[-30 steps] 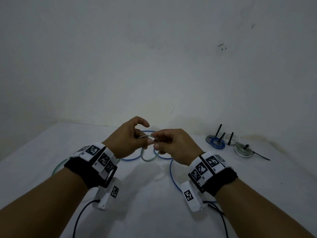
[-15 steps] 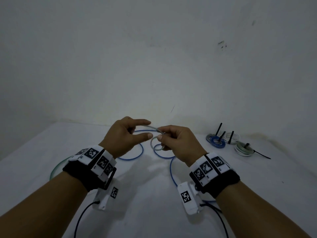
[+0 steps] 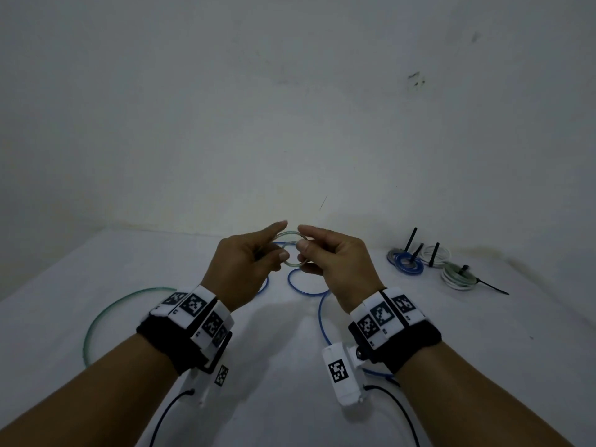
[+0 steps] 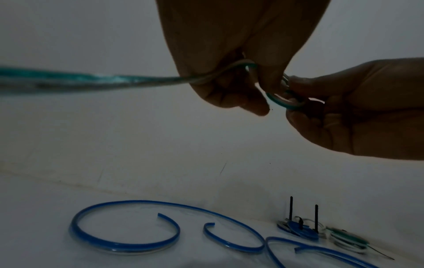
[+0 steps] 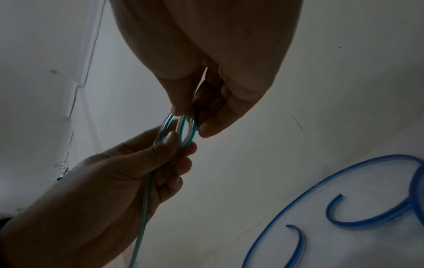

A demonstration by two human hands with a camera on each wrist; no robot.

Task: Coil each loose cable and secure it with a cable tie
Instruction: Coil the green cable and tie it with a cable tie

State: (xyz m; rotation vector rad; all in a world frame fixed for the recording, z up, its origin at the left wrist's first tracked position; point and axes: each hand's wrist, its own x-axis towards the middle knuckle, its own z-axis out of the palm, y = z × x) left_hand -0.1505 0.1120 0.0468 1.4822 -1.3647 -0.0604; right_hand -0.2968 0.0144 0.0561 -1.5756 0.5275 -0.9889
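A green-striped clear cable (image 3: 292,250) is wound into a small coil (image 5: 186,129) held in the air between both hands. My right hand (image 3: 303,236) pinches the coil's right side between thumb and fingers (image 5: 206,129). My left hand (image 3: 280,242) pinches its left side, and the cable's loose length (image 4: 91,79) runs out through that hand's curled fingers (image 4: 231,98). The tail (image 3: 106,309) arcs over the white table at the left. Loose blue cable pieces (image 4: 123,234) lie on the table under the hands.
Several tied coils (image 3: 407,264) with black cable-tie tails sticking up sit at the back right near the wall, with a green-white one (image 3: 458,276) beside them. A long blue cable (image 3: 322,317) runs toward my right wrist. The wall stands close behind the table.
Both hands have lifted a little. The loop that hung below the fingers has been drawn up into a tighter coil, and my left index finger has stretched out over it.
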